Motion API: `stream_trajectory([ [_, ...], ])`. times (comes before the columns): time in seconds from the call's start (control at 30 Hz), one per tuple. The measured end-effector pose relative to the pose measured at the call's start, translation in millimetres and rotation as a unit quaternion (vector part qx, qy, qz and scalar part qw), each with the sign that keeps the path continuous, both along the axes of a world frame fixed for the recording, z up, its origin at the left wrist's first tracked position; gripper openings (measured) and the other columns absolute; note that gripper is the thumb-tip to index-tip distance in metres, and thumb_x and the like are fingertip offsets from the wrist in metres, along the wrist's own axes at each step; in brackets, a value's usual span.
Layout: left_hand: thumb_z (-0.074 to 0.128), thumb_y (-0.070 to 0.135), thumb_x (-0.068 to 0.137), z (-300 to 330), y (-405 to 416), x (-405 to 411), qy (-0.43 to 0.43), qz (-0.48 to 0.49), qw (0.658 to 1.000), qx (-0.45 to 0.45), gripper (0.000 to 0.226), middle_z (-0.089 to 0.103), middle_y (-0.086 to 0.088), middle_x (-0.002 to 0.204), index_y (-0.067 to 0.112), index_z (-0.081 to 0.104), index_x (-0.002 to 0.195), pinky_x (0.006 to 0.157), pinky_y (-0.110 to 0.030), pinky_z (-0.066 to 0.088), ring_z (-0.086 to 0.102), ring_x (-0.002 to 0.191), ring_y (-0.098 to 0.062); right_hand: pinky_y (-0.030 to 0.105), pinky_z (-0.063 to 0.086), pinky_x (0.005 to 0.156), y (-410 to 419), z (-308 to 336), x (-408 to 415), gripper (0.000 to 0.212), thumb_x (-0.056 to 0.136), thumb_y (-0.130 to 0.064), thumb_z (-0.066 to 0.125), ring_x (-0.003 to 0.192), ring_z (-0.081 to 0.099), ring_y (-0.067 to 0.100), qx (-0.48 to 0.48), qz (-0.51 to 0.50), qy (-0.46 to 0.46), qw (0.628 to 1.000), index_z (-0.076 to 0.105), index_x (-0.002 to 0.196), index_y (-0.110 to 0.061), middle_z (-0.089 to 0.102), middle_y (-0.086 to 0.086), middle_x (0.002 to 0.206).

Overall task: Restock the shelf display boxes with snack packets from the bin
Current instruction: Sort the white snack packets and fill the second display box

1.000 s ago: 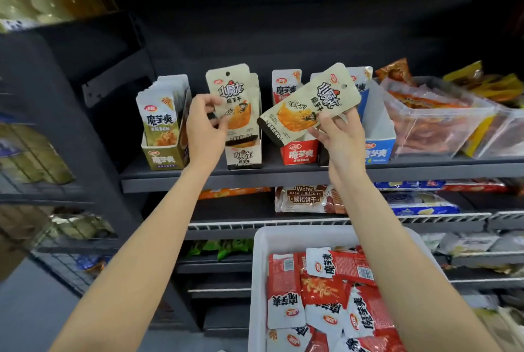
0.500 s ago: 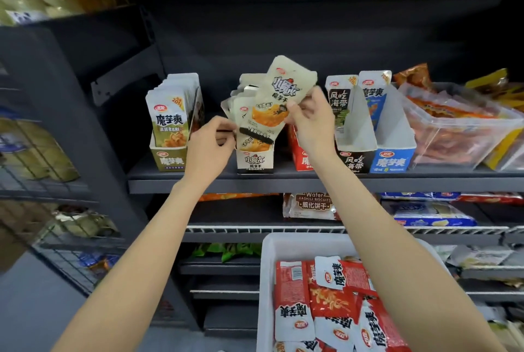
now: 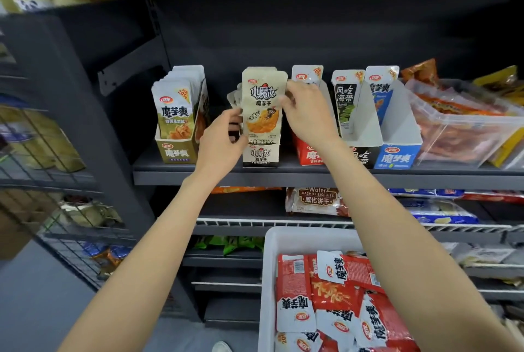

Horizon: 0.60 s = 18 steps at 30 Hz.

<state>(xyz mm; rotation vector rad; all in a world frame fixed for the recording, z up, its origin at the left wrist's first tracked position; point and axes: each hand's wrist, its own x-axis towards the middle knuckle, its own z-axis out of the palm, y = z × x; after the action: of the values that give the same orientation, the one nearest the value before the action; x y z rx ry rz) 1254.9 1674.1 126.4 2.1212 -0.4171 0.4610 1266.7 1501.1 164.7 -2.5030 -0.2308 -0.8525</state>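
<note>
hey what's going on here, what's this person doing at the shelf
A person is restocking snack packets. The right hand holds a cream packet upright at the front of the cream display box, and the left hand steadies the packets from the left side. Gold, red, black and blue boxes stand alongside on the same shelf. Below, a white bin holds red packets.
</note>
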Motion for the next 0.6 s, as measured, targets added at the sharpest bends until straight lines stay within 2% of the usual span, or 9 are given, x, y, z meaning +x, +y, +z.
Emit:
stream_trajectory([
  [0.07,0.063,0.013,0.087,-1.2,-0.2,0.1,0.0,0.003,1.0,0.007,0.047,0.059,0.002,0.123,0.015,0.048,0.132,0.089,-0.025,0.049,0.054,0.105,-0.003,0.037,0.037,0.077,6.3,-5.3,-0.7,0.022,0.095,-0.018,0.044,0.098,0.052,0.033,-0.065,-0.037,0.029,0.997,0.061,0.099,-0.005,0.062,0.013,0.099],
  [0.13,0.062,0.011,0.087,-3.1,-0.7,-0.1,-0.001,0.016,1.0,0.011,0.048,0.055,0.0,0.127,0.015,0.048,0.133,0.088,-0.024,0.05,0.053,0.105,-0.002,0.037,0.041,0.081,8.7,-16.3,1.2,0.025,0.094,-0.02,0.046,0.101,0.054,0.031,-0.064,-0.061,0.057,0.994,0.063,0.105,-0.005,0.063,0.012,0.104],
  [0.2,0.061,0.01,0.088,-6.3,-0.9,-2.3,-0.004,0.036,0.999,0.003,0.05,0.048,-0.003,0.133,0.015,0.046,0.135,0.085,-0.02,0.049,0.051,0.106,-0.002,0.034,0.045,0.081,7.4,-26.0,-0.1,0.018,0.09,-0.022,0.056,0.097,0.057,0.024,0.021,-0.07,0.037,0.997,0.063,0.102,-0.009,0.064,0.007,0.1],
  [0.27,0.06,0.012,0.088,-11.4,-1.4,-11.0,-0.028,0.067,0.997,-0.035,0.048,0.046,-0.003,0.133,0.017,0.045,0.134,0.086,-0.024,0.05,0.05,0.107,-0.003,0.033,0.047,0.082,3.5,-33.6,-9.7,0.021,0.086,-0.02,0.064,0.093,0.057,0.018,0.115,-0.049,-0.009,0.992,0.058,0.105,-0.012,0.062,0.003,0.098],
  [0.37,0.058,0.017,0.087,-24.3,-9.6,-36.7,-0.134,0.101,0.983,-0.077,0.032,0.056,0.001,0.116,0.017,0.053,0.119,0.081,-0.032,0.049,0.054,0.101,-0.011,0.024,0.042,0.084,-8.1,-48.2,-47.9,0.022,0.088,-0.017,0.06,0.094,0.053,0.012,0.163,-0.016,-0.062,0.985,0.055,0.11,-0.012,0.061,0.0,0.104],
  [0.47,0.055,0.016,0.091,-44.6,-26.8,-65.5,-0.207,0.066,0.973,-0.084,0.017,0.06,0.005,0.098,0.01,0.06,0.106,0.075,-0.029,0.046,0.057,0.089,-0.016,0.028,0.042,0.087,-28.7,-73.2,-99.4,0.022,0.091,-0.017,0.057,0.098,0.054,0.014,0.164,-0.007,-0.045,0.985,0.056,0.112,-0.014,0.061,-0.002,0.105],
  [0.6,0.051,0.018,0.091,-79.4,-50.4,-94.2,-0.202,-0.05,0.977,-0.054,0.019,0.058,0.009,0.087,0.006,0.065,0.096,0.074,-0.028,0.048,0.058,0.08,-0.014,0.033,0.051,0.079,-69.4,-116.2,-170.5,0.014,0.092,-0.016,0.056,0.085,0.063,0.013,0.172,-0.034,0.061,0.983,0.062,0.105,-0.017,0.067,-0.003,0.092],
])
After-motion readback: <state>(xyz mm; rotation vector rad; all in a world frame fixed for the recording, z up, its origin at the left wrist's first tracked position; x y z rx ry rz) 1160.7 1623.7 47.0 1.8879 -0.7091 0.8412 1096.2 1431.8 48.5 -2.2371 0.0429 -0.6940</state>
